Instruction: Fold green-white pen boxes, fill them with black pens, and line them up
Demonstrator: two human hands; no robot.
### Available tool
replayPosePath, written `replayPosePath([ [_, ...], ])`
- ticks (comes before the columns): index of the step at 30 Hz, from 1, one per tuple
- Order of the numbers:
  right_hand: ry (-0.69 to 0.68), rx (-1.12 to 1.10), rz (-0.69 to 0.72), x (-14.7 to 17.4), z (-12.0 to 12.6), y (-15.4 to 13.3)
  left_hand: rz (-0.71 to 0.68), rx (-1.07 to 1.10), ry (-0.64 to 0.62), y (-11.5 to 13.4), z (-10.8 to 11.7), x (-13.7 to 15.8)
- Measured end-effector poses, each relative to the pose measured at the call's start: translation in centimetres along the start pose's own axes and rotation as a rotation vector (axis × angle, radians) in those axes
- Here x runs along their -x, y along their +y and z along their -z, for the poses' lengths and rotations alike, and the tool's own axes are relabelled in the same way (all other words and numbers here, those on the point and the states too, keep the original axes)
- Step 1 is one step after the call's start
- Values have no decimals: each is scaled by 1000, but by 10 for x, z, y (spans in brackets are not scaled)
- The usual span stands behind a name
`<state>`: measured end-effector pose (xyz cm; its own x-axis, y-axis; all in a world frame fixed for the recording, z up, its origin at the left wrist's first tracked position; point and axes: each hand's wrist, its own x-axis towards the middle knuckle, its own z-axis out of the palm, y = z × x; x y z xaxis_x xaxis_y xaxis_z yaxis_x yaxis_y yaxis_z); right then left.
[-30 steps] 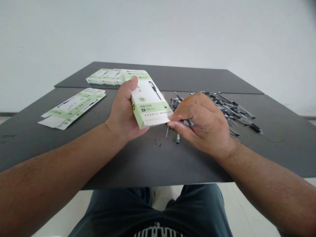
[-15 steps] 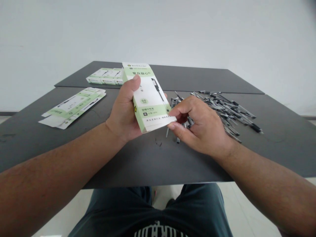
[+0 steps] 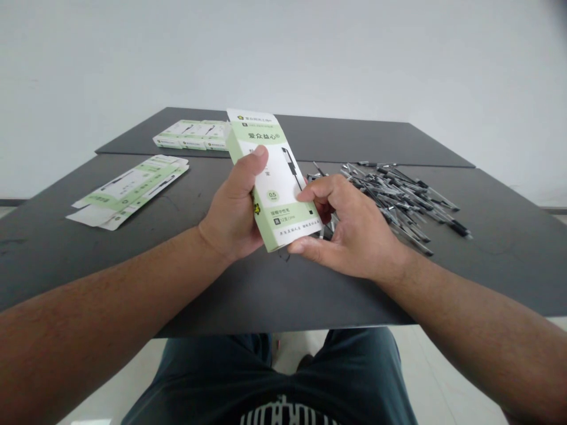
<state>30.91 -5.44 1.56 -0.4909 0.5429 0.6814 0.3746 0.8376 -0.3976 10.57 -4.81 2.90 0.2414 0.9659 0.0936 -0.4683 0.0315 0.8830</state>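
Observation:
A white and green pen box (image 3: 275,171) with a pen printed on its front is held up above the table, tilted with its top end away from me. My left hand (image 3: 237,215) wraps round its left side, thumb pressed on the front face. At the lower right corner, my right hand (image 3: 349,227) grips the box, with its index finger on the front and its thumb at the bottom end. A flap stands up at the far end. Whether anything lies inside the box cannot be seen.
On the dark table (image 3: 248,301), a heap of black and clear pens (image 3: 407,200) lies at the right, partly behind my right hand. A flattened pen box (image 3: 130,192) rests at the left. Several formed pen boxes (image 3: 190,134) sit side by side at the back left.
The box has shifted slightly right and towards me. My right thumb has moved left under its bottom end, and the bottom flap that stuck out now looks folded in.

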Motion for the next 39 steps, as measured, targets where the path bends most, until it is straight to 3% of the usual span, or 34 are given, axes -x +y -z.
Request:
replayPosePath([
  [12, -36, -28, -4, 1, 2, 2, -1, -91, -18, 0, 6, -4],
  [21, -63, -524, -323, -2, 15, 23, -16, -139, -42, -5, 11, -7],
  [25, -226, -681, -504, -7, 10, 27, -89, -269, -62, -17, 17, -7],
  [27, -244, -717, -550, -7, 6, 29, -138, -380, -50, -20, 23, -9],
  [31, -141, -661, -628, -6, 3, 38, -251, -514, -52, -21, 34, -11],
  [34, -24, -655, -642, -7, 6, 47, -358, -613, -157, -19, 38, -9],
  [39, 45, -673, -664, -7, 8, 55, -622, -1067, -324, -13, 39, -7],
])
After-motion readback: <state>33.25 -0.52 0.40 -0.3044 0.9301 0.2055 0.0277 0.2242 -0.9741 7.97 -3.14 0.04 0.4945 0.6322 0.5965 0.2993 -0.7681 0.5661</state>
